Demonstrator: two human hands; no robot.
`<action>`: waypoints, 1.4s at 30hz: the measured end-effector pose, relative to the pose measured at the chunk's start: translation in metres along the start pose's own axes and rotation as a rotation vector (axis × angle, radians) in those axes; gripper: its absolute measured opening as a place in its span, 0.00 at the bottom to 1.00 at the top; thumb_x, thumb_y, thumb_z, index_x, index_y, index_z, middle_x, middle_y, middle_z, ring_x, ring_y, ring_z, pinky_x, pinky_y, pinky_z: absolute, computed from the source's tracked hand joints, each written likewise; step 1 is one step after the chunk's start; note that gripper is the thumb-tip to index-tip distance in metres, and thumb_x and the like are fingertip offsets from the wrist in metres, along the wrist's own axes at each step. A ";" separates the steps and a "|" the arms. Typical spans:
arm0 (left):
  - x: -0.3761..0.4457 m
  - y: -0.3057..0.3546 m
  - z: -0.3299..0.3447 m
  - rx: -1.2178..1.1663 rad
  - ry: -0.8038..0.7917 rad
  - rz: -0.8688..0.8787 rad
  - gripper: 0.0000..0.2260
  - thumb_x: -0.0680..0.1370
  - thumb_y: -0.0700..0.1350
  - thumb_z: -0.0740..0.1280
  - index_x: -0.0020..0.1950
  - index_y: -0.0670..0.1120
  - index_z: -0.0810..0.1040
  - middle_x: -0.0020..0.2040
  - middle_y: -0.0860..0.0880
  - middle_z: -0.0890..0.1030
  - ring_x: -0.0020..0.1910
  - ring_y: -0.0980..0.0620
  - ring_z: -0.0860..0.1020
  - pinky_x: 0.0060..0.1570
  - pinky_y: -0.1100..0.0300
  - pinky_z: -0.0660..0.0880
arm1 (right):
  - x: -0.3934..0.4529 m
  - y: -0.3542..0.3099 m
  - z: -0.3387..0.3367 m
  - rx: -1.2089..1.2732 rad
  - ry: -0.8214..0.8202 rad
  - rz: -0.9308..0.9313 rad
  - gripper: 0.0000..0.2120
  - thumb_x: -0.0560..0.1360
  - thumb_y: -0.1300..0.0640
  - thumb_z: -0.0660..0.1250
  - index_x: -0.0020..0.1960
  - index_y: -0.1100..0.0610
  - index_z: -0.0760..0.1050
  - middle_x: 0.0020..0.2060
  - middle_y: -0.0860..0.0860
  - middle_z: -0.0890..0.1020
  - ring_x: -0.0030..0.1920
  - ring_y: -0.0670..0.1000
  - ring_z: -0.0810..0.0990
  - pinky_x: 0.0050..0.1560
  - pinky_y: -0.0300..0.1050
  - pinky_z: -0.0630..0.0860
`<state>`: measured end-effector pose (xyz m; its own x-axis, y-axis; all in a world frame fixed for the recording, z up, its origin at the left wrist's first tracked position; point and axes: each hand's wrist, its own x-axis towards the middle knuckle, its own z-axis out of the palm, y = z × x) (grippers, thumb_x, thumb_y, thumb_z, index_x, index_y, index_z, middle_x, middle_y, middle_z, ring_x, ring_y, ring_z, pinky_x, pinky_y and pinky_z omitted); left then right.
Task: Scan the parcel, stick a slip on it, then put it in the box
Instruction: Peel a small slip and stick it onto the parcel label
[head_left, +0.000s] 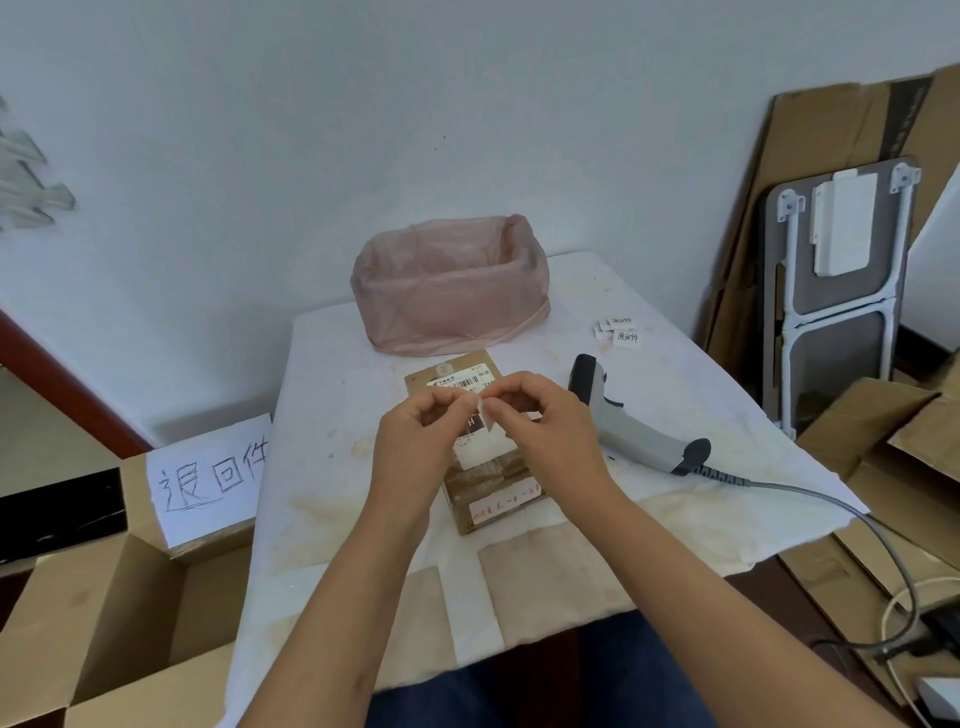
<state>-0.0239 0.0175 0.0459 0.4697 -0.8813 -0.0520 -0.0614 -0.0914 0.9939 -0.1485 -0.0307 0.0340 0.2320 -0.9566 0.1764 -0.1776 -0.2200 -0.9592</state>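
I hold both hands together just above the parcel (480, 447), which lies flat on the white-covered surface (322, 467) in front of me. My left hand (415, 436) and my right hand (550, 426) each pinch one small white slip (488, 415) between thumb and fingertips, the fingers curled in towards each other over the parcel's printed label. The parcel is a brown cardboard packet with a barcode label at its far end and a strip with red handwriting at the near end.

To the right of the parcel the grey and black scanner (634, 421) lies on its side on the surface, its cable running off the edge towards the floor. Further back on the right, a few more slips (618, 330) lie in a small cluster. Behind the parcel stands a bin lined with a pink plastic bag (447, 286). At my left, beside the surface, sits the open cardboard box (130, 587), with a handwritten paper sign (213, 478) on its flap.
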 end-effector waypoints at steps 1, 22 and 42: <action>0.001 0.000 0.000 -0.064 0.006 -0.047 0.06 0.77 0.46 0.71 0.46 0.45 0.85 0.46 0.44 0.86 0.42 0.54 0.82 0.48 0.56 0.78 | 0.000 0.002 0.000 0.062 0.004 0.058 0.05 0.76 0.57 0.69 0.50 0.52 0.81 0.45 0.46 0.84 0.46 0.44 0.82 0.46 0.36 0.80; 0.005 0.004 -0.009 0.046 0.115 0.092 0.04 0.78 0.46 0.69 0.51 0.51 0.82 0.46 0.54 0.85 0.44 0.63 0.81 0.42 0.68 0.77 | 0.000 -0.003 -0.012 0.467 -0.199 0.307 0.06 0.76 0.60 0.69 0.41 0.58 0.81 0.33 0.50 0.82 0.33 0.44 0.77 0.37 0.35 0.75; -0.006 0.013 -0.006 0.361 -0.076 0.252 0.06 0.76 0.51 0.71 0.43 0.63 0.83 0.42 0.66 0.83 0.46 0.66 0.79 0.40 0.75 0.71 | -0.003 -0.001 -0.013 0.495 -0.165 0.210 0.05 0.77 0.61 0.68 0.47 0.60 0.83 0.35 0.51 0.83 0.36 0.45 0.79 0.39 0.34 0.76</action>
<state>-0.0223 0.0243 0.0599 0.3356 -0.9270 0.1675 -0.4756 -0.0133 0.8796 -0.1617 -0.0305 0.0373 0.3934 -0.9189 -0.0286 0.2243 0.1261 -0.9663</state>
